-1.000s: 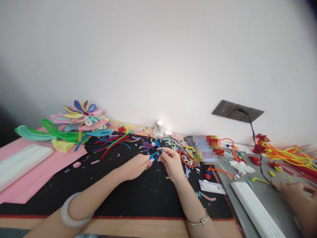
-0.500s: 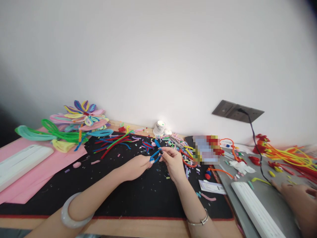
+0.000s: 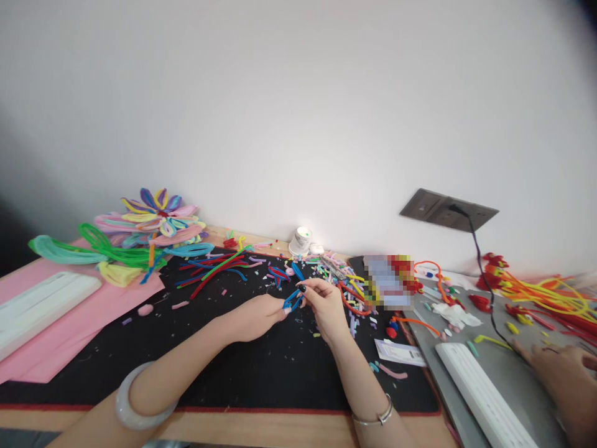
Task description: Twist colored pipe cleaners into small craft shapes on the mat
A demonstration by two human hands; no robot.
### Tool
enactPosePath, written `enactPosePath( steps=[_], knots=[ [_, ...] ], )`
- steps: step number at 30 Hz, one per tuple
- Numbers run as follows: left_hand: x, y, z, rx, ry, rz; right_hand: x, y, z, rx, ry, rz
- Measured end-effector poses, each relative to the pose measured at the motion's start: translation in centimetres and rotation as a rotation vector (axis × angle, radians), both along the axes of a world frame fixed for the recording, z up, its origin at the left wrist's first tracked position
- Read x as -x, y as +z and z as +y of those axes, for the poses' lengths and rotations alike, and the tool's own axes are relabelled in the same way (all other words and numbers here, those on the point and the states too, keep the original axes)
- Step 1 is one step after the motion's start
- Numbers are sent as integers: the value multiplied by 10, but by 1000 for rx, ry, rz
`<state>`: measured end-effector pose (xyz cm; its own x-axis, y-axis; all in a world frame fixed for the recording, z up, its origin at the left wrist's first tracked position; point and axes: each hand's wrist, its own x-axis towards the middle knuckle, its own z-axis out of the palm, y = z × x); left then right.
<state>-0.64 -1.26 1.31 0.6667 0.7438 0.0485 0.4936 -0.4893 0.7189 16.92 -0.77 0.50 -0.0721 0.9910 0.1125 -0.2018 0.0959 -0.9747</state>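
- Across the lower frame, a wooden surface (image 3: 261,429) carries a black mat (image 3: 209,386) edged in red.
- At left, pink sheets (image 3: 125,298) lie beside the mat, near a many-petalled fuzzy flower (image 3: 161,213).
- Lower right, another person's hand (image 3: 559,373) is near a dark cable.
- At centre, the left hand (image 3: 259,317) has its grip closed, thumb and fingers pinching one end of a blue fuzzy loop (image 3: 292,300).
- The right hand (image 3: 326,308) has a narrow fingertip grip on the loop's other end, above the mat.
- The step in hand looks like shaping or fastening that loop; more of it calls for a steady left pinch and a small, careful bend from the right. The fingers cover much of the loop, so whether its ends are joined cannot fairly be told.
- Just beyond the hands lies a small blue-and-red piece (image 3: 278,275).
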Motion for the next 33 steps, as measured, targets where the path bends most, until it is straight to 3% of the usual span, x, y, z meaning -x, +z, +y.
enactPosePath(
  steps=[7, 13, 18, 23, 33],
  knots=[
    [-2, 3, 2, -74, 116, 67, -2, 2, 2, 15, -134, 73],
    [0, 4, 4, -197, 209, 191, -6, 0, 3, -27, -232, -54],
    [0, 6, 5, -279, 222, 275, -6, -2, 4, -123, -220, -153],
    [0, 6, 6, -328, 237, 352, -6, -3, 5, -90, -133, -73],
    [1, 1, 6, -428, 165, 360, -6, 0, 3, -91, -125, -76]
  ],
)
